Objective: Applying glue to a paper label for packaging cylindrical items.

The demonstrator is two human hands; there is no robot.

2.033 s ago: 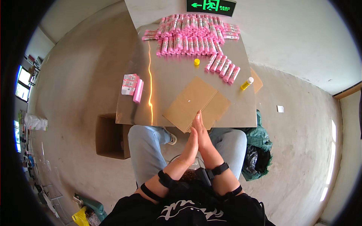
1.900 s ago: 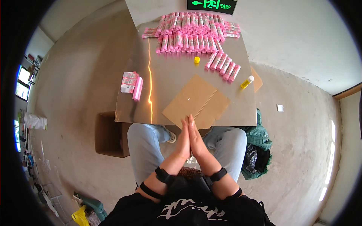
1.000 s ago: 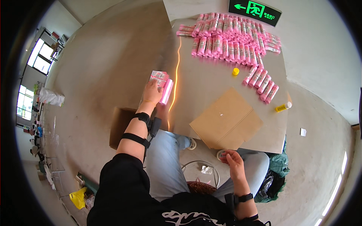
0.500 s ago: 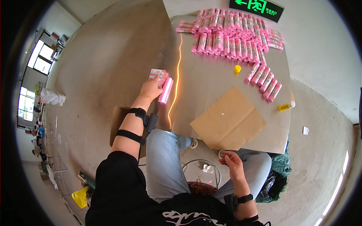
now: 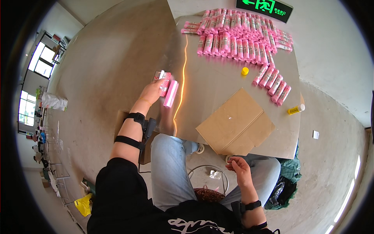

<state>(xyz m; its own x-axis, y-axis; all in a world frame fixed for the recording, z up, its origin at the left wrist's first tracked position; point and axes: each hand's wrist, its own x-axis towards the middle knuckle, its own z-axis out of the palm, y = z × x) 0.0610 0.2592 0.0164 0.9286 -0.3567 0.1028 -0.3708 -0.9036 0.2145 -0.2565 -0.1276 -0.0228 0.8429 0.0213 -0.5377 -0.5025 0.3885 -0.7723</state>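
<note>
My left hand (image 5: 151, 93) reaches over the table's left edge onto a small stack of pink-and-white printed paper labels (image 5: 166, 82). Its fingertips close on the top label, and a white edge of it stands up beyond them. Just right of the stack lies a plain pink roll (image 5: 171, 94) without a label, apart from the hand. My right hand (image 5: 240, 170) hangs over my lap below the table's front edge. Its fingers are loosely bent and a little apart, and I see nothing in them.
Many labelled pink rolls (image 5: 233, 45) are piled at the table's far side, with several in a row (image 5: 274, 82). A flattened cardboard piece (image 5: 235, 124) lies at the front. Nearby are a yellow cap (image 5: 245, 71) and glue stick (image 5: 296, 109). A cardboard box (image 5: 145, 153) stands beside my left knee.
My left hand has shifted slightly left on the label stack, and a label's white edge now stands up. The pink roll and my right hand have stayed in place.
</note>
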